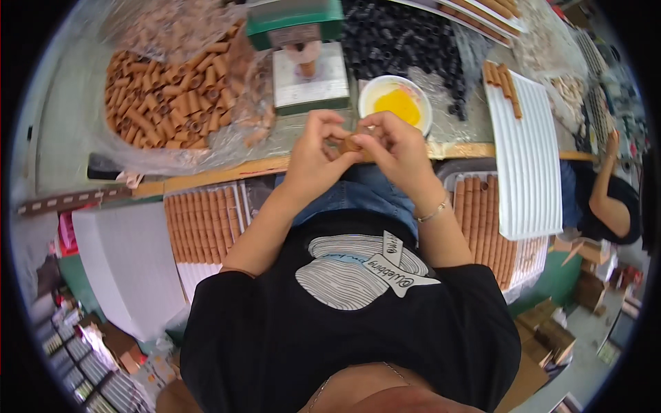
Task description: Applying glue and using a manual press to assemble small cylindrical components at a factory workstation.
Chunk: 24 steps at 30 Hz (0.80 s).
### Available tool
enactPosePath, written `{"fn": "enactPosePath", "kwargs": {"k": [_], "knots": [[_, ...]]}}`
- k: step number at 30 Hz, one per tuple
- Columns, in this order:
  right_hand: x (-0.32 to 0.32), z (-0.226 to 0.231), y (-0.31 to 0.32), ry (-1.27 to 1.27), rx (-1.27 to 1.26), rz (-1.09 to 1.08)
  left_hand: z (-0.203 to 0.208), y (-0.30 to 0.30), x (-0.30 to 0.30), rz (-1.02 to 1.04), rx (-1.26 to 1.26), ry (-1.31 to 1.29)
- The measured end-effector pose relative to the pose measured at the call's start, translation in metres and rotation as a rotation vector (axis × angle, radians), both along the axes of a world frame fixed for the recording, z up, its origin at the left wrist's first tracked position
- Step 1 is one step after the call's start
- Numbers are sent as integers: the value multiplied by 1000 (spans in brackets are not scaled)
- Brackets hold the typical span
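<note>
Just above the table's near edge, my left hand (313, 153) and my right hand (401, 150) meet. Their fingers and thumbs pinch a short brown tube (350, 143) between them, and the fingers cover most of it. Beyond my hands stands a small green press (295, 26) on a pale metal base (310, 93); an upright brown piece (307, 69) sits under its head. Close to my right fingers is a white bowl (366, 96) with bright yellow stuff (399, 105) in it.
Loose brown tubes (172, 96) heap on plastic at left; small black pieces (406, 41) lie behind the bowl. A white ridged tray (527, 158) with several tubes overhangs the edge at right. Trays of tube rows (201, 224) flank me. A co-worker's arm (606, 172) shows at far right.
</note>
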State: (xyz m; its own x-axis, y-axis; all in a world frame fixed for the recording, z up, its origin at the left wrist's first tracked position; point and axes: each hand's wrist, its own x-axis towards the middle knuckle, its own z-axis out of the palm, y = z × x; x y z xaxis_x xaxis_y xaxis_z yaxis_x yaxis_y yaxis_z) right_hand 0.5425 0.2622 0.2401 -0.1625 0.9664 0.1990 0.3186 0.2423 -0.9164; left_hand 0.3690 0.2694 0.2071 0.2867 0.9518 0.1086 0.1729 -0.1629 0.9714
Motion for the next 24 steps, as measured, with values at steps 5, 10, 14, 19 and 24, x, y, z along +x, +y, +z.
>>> {"fn": "enactPosePath", "kwargs": {"k": [5,10,14,19,24], "knots": [[57,0,32,-352,94,-308,30,5,-34,35,-14,-3],[144,-36,58,-914,89,-377,30,38,-130,479,48,-41],[154,-47,53,-998,22,-365,10,56,-162,474,163,627],[154,-41,44,-892,-54,-373,2,56,-167,340,264,883],[172,-52,39,-848,-57,-327,15,37,-167,444,303,522]]}}
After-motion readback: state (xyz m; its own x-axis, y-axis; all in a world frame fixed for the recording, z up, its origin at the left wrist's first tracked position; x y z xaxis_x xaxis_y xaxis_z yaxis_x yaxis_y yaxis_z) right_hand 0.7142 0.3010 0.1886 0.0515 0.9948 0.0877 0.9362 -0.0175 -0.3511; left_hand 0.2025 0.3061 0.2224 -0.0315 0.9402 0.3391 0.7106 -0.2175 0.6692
